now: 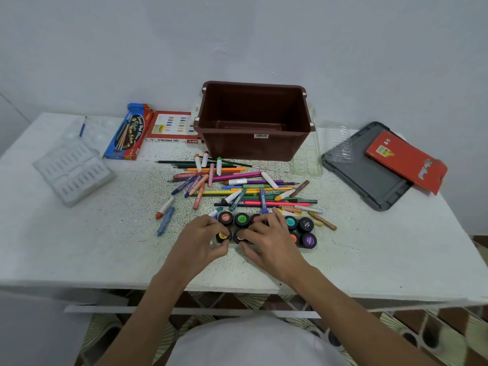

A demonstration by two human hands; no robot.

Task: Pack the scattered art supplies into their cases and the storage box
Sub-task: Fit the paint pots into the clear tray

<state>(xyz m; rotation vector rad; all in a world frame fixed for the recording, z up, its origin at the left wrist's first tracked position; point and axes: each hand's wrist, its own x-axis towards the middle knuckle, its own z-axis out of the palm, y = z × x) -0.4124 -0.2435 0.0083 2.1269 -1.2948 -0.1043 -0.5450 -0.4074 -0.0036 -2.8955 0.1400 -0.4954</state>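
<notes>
A plain pale blue-grey plastered wall rises beyond the left hand and right hand, evenly lit, with no hard shadows. Under both lies a white painted tabletop (its middle speckled and worn). Below the wrists shows a brown-and-cream patterned tile floor.

Brown storage box: upright, open-topped, set at back centre. Grey lid: laid flat to its right, with a red flat case resting across its far corner. Blue pencil box and oil pastels box: laid flat, side by side, left of the storage box. Clear moulded tray: far left. Pencils, pens and crayons: heaped crisscross before the storage box. Black paint pots: stood in two rows nearest the front. The yellow-lidded pot is pinched by the left hand; the white-lidded pot is gripped by the right hand.
</notes>
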